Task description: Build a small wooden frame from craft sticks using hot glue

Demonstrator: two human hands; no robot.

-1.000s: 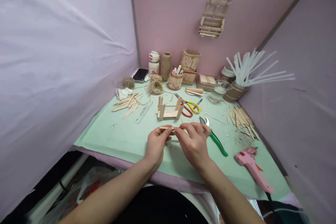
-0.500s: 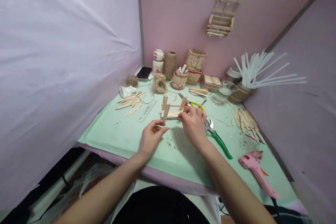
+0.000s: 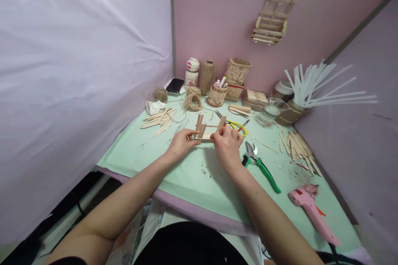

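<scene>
A small popsicle-stick frame, with short sticks standing up from a flat slatted base, is between my two hands at the middle of the table. My left hand pinches its left end between thumb and fingers. On the right end, the fingers of my right hand are closed around the base, hiding part of it. Just right of my right hand lie green-handled pruning shears. Yellow-handled pliers lie behind that hand.
Loose sticks lie left and right. A pink glue gun rests at the front right. Along the back stand twine, a pen holder, a clear cup and a pot of glue sticks.
My left hand has moved in to the frame and closed on its left end. My right hand keeps its grip. The whole view has shifted slightly.
</scene>
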